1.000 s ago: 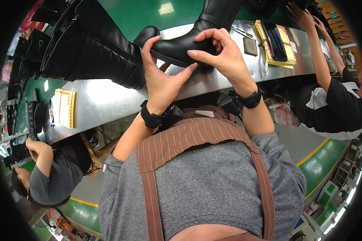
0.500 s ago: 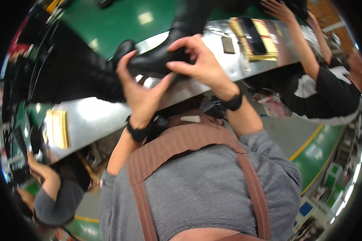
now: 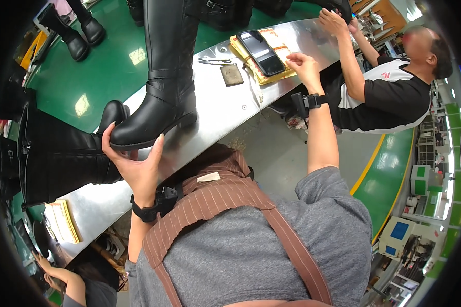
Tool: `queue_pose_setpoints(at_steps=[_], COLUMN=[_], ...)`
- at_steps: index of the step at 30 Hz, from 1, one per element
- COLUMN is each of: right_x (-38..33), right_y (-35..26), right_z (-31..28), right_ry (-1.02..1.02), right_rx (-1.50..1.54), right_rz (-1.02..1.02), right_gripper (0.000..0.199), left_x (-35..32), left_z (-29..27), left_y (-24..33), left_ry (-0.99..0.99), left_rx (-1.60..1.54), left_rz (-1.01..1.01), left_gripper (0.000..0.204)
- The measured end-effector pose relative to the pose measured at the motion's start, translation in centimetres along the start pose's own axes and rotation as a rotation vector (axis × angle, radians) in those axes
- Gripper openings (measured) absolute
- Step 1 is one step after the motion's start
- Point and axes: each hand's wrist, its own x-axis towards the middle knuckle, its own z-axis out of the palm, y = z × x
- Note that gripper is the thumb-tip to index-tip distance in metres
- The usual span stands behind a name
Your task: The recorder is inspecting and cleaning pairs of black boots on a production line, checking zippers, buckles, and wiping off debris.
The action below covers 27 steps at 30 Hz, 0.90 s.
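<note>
A tall black boot [image 3: 171, 97] with crossed ankle straps stands upright on the metal bench, its toe toward me. My left hand [image 3: 137, 171] is closed around that toe, thumb on the near side and fingers on the far side. Another black boot [image 3: 66, 156] lies on its side to the left, next to the hand. My right hand [image 3: 307, 70] reaches out to the right, at the edge of a stack of yellow printed sheets [image 3: 269, 77]. Its thumb and fingers are pinched together; whatever they hold is too small to make out.
On the stack rests a black phone [image 3: 261, 52]. A dark square block [image 3: 232, 75] and a pliers-like tool [image 3: 215, 61] lie left of it on the bench [image 3: 217, 107]. Co-workers sit at both ends. More yellow sheets [image 3: 62, 221] lie at left; several boots stand beyond the bench.
My right hand has left the boot and moved right to the yellow stack. The boot now stands more upright, with my left hand still at its toe. My view has shifted.
</note>
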Motion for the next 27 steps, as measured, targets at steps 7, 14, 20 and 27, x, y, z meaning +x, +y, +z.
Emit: queue_pose_setpoints(at_steps=[7,14,20,27], right_x=[-0.1,0.6,1.3,-0.3], right_y=[-1.2,-0.6,1.2,-4.4], right_z=[1.4,2.0,2.2,1.1], right_ry=[0.019,-0.045,-0.075,0.186], right_rx=[-0.156,-0.314,-0.253,-0.343], right_rz=[0.007,-0.015,0.074,-0.011], right_gripper=[0.015,0.014,0.017,0.021], left_x=[0.2,0.2,0.2,0.3], left_z=[0.4,0.5,0.7,-0.2], left_y=[0.3,0.3,0.7,0.0], left_ry=[0.001,-0.001,0.005,0.012], left_rx=[-0.014,0.030,0.027,-0.057], left_rz=[-0.022,0.024,0.004,0.084], left_gripper=[0.089,0.089,0.089,0.088])
